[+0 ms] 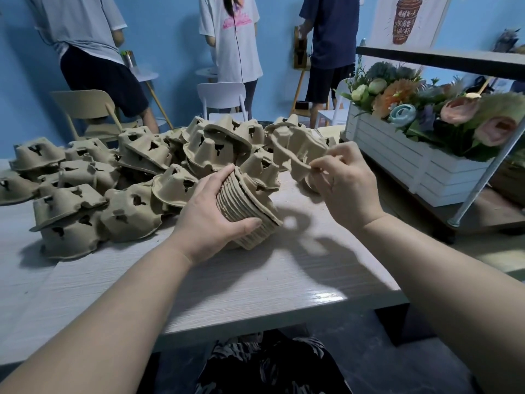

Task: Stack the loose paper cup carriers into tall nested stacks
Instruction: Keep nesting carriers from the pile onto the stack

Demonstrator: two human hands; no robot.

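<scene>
A pale wood-grain table [255, 285] fills the lower middle of the view, its near edge above the person's lap. Across its far and left parts lies a heap [119, 177] of loose brown pulp carriers, most upside down, tumbled over and against each other. Right of the table stands a white slatted planter [397, 157] full of flowers [426, 100], under a dark shelf [443, 59] held by a metal pole [480, 177]. Behind the heap, 3 people [238, 38] stand with their backs turned to a blue wall, with a beige chair [85, 109] and a white chair [223, 95] near them. In front of the heap, the left hand [210, 220] grips a nested stack [247, 211] tilted on its side, thumb along the near edge and fingers curled over the far side; the stack's lower end seems to rest on the table. The right hand [346, 180] is raised just right of the stack and pinches the rim of 1 carrier [295, 150] between thumb and forefinger, holding it above the table, apart from the stack and near the heap's right end.
</scene>
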